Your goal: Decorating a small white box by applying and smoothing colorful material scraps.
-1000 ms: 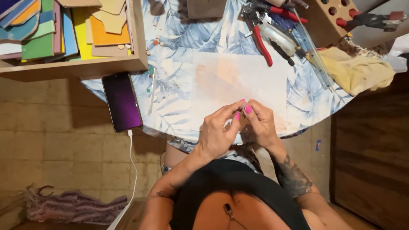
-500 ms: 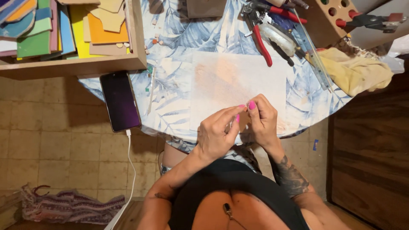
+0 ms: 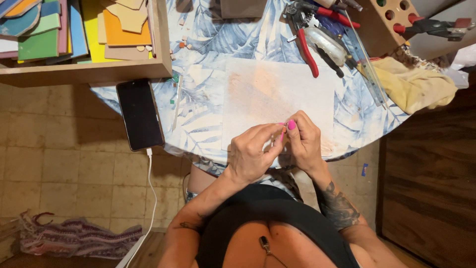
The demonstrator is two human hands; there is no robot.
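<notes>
The left hand [image 3: 250, 156] and the right hand [image 3: 303, 144] meet at the near edge of the desk [image 3: 208, 49], and their pinched fingertips together form a narrow grip on a small orange sliver of tile [image 3: 283, 130]. The sliver is tiny; its long axis runs roughly near to far, the far end peeking out beside the pink nails. It sits above a pale, peach-stained rectangular sheet [image 3: 277, 94] lying flat on the blue leaf-patterned cloth.

To the left, a dark rectangular phone [image 3: 140, 115] overhangs the desk edge with a white cable [image 3: 153, 188] hanging from its near end. Far left, a wooden tray [image 3: 99, 72] holds flat coloured tiles in yellow, orange, green and blue. Far right lie red-handled pliers [image 3: 305, 47], then a crumpled yellow cloth [image 3: 416, 82], and a wooden block with round holes [image 3: 386, 20] behind them.
</notes>
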